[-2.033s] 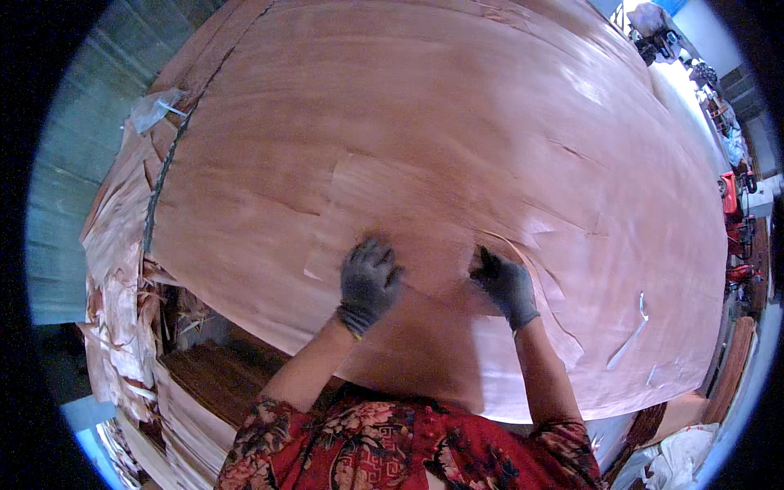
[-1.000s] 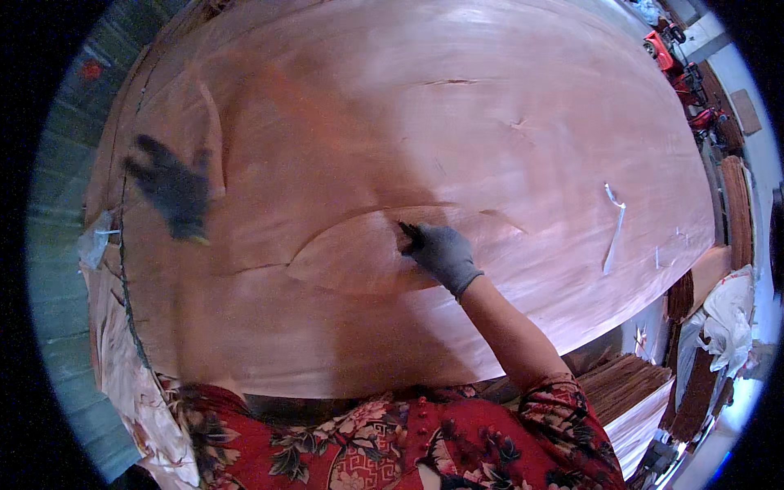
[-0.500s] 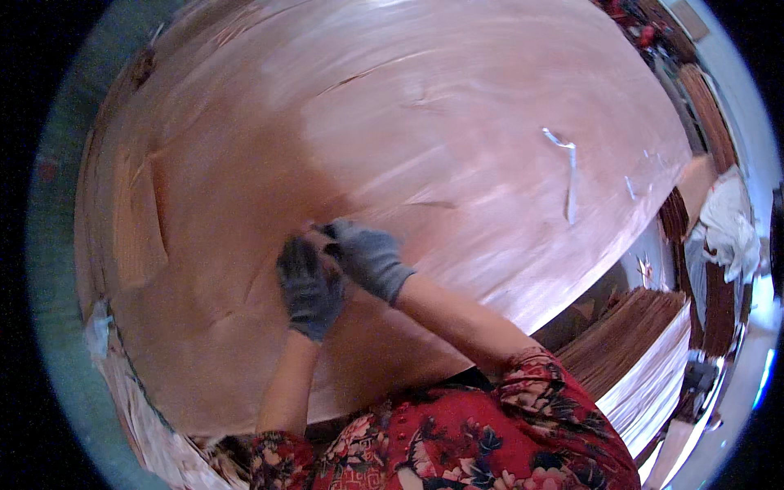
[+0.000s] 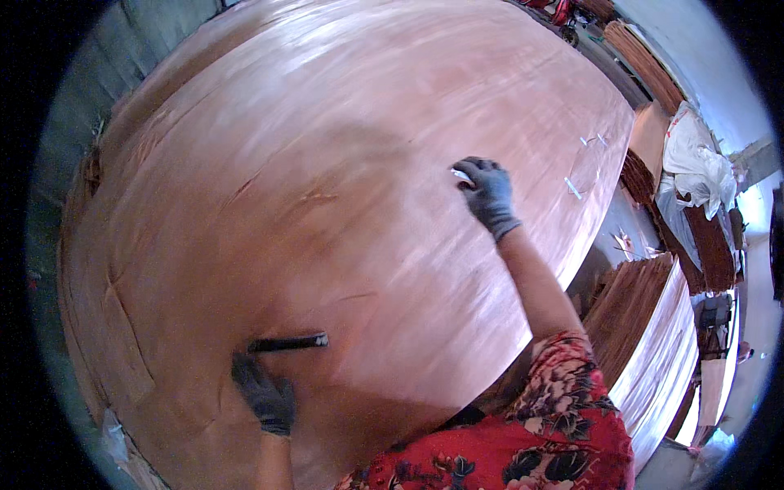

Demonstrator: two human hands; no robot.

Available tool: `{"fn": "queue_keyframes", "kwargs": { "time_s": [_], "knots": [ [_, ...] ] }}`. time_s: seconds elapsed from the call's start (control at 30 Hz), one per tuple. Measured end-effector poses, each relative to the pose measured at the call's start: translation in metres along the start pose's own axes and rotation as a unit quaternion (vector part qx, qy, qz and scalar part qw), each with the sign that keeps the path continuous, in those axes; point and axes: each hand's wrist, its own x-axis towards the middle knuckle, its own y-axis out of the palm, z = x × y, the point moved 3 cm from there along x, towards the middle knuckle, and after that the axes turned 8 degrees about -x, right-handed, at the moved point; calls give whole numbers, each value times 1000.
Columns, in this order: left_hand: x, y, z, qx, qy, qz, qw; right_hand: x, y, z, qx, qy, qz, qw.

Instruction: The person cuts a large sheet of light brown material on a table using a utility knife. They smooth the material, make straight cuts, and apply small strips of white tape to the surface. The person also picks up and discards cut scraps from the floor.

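Note:
A wide sheet of pinkish wood veneer (image 4: pixel 351 220), creased and split in spots, lies beneath both hands. My left hand (image 4: pixel 263 392), in a dark grey glove, is low on the left; its fingertips meet the end of a long black tool (image 4: pixel 290 341). Whether they grip it is unclear in the dark blur. My right hand (image 4: pixel 487 196), gloved too, is farther forward and right, closed on a small white object (image 4: pixel 460 175) against the sheet. Thin white strips (image 4: pixel 573 188) are on the veneer's right part.
Veneer stacks (image 4: pixel 625 318) stand right of the sheet, with white plastic sacks (image 4: pixel 694 155) behind. Red machinery or vehicles (image 4: pixel 555 10) are at the far top. A greenish wall (image 4: pixel 106 57) runs along the left.
My hands, together half a second ago, are now apart: the right went forward and rightward, the left back and leftward. The black tool now shows by the left hand; the view has turned.

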Motion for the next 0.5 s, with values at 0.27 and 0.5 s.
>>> {"fn": "queue_keyframes", "kwargs": {
  "time_s": [0.27,0.5],
  "knots": [
    [2,4,-1,58,-33,28,997,-4,24,-72,-87,-117,60,988],
    [3,3,-2,34,-75,38,996,10,38,-80,-49,5,42,998]
  ]
}}
